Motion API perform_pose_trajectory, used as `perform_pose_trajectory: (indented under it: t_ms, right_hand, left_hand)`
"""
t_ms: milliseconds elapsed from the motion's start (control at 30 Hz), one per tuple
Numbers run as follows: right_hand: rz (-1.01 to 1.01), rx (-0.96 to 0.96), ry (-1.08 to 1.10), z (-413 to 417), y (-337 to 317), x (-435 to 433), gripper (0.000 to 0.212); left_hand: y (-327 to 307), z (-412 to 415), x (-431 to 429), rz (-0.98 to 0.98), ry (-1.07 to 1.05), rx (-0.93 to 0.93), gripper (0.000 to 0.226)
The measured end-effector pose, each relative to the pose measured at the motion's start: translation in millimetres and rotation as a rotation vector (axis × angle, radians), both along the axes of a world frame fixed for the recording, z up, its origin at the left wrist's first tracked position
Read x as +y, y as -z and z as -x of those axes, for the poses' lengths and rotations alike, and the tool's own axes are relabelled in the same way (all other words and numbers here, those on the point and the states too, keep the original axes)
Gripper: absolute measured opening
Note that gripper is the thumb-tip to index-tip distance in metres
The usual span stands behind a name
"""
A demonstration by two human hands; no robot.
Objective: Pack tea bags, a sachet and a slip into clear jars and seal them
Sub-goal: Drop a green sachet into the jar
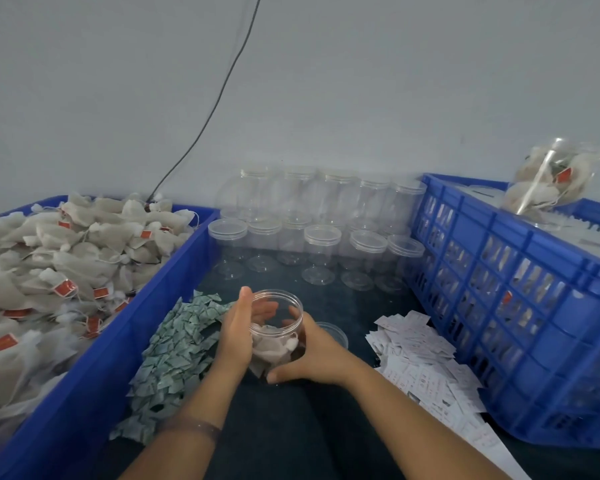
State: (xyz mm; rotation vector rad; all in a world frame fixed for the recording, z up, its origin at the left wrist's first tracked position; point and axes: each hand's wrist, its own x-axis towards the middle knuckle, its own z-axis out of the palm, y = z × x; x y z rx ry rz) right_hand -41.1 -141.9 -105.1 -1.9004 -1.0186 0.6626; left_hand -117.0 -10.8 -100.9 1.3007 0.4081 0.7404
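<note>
the left hand (236, 334) and right hand (312, 355) grip the open jar (281, 327) between them, fingers curled round its sides (tea bags (274, 344) lie inside); sachets (174, 348) just left of the hands, slips (416, 348) to the right.

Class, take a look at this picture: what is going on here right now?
A person grips an open clear jar with the left hand and right hand. Some tea bags are already inside; a lid lies beside it. Green sachets lie left, white slips right, neither visibly in the jar yet. Empty lidded jars wait behind.
</note>
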Motion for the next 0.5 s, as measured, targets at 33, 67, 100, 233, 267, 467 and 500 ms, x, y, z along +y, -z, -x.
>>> perform_pose_trajectory:
  t_ms: [33,67,100,233,267,467,500]
  right_hand:
    - [0.019,0.022,-0.028,-4.1,-5.4,-5.3,0.088]
    - [0.027,0.046,-0.032,-10.2,-10.8,-11.6,0.076]
    - [0.025,0.048,0.003,-17.4,-16.0,-18.5,0.064]
    - [0.128,-0.222,0.395,-50.7,-30.4,-54.2,0.043]
    - [0.231,-0.318,0.479,-60.8,-30.1,-64.9,0.041]
    - [0.564,-0.224,0.566,-97.8,-20.7,-104.7,0.054]
    - [0.559,-0.239,0.578,-100.5,-19.2,-105.2,0.055]
  left_hand:
    - [1.0,-2.7,-0.9,0.01,-0.013,-0.015,0.07]
    - [2.2,-5.3,-1.8,0.018,-0.01,-0.032,0.073]
    - [2.8,-6.7,-2.4,0.022,0.002,-0.043,0.074]
    - [5.1,-9.6,-5.3,0.025,0.055,-0.087,0.077]
    - [5.5,-9.9,-5.7,0.03,0.055,-0.095,0.077]
    - [9.0,-16.9,-17.2,0.053,0.057,-0.087,0.072]
    - [9.0,-17.4,-18.7,0.048,0.06,-0.084,0.071]
